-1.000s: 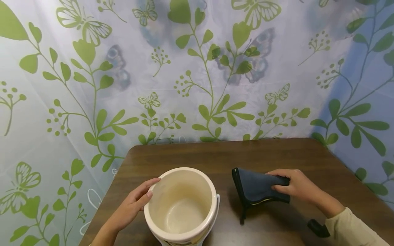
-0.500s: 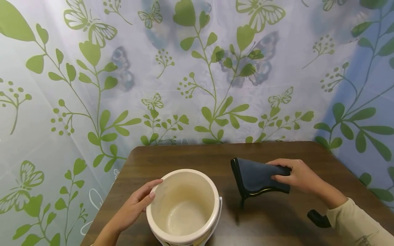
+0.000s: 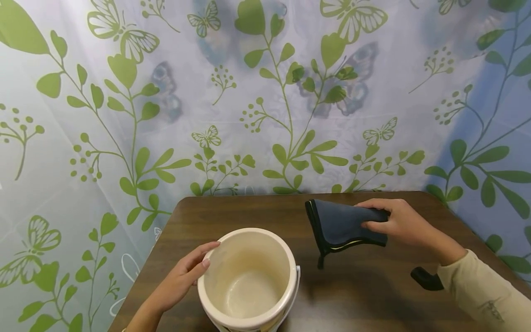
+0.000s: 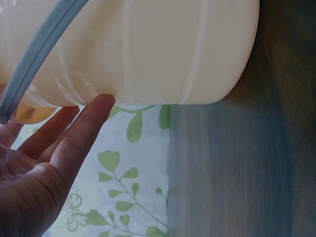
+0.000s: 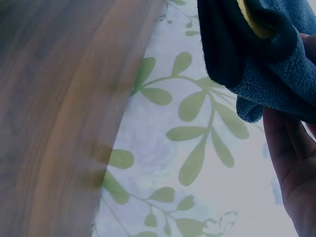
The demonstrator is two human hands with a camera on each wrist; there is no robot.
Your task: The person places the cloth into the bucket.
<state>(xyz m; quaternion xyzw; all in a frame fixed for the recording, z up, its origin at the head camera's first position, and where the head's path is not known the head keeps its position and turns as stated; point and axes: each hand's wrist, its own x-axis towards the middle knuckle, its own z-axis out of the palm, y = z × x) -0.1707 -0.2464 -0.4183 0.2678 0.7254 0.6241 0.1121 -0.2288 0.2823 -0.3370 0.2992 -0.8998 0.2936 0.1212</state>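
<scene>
A cream bucket (image 3: 249, 318) stands upright at the front of the brown table, its mouth facing up and its inside bare. Against its left rim rests my left hand (image 3: 184, 272), index finger and thumb at the edge. In the left wrist view the extended fingers (image 4: 81, 136) touch the bucket's wall (image 4: 158, 54), beside the handle (image 4: 42, 57). My right hand (image 3: 400, 223) pinches a folded dark blue cloth (image 3: 342, 223) with black edging and a thin yellow line. The cloth is held over the table, a corner hanging down; its fuzzy side (image 5: 281, 84) shows in the right wrist view.
A black curved object (image 3: 427, 279) lies on the table (image 3: 249, 207) at the right, partly behind the right sleeve (image 3: 477, 286). A curtain (image 3: 232, 101) with green leaves and butterflies hangs behind and beside the table.
My right hand has lifted the cloth higher above the table and slightly left. The left hand stays at the bucket's rim; the head view has shifted a little.
</scene>
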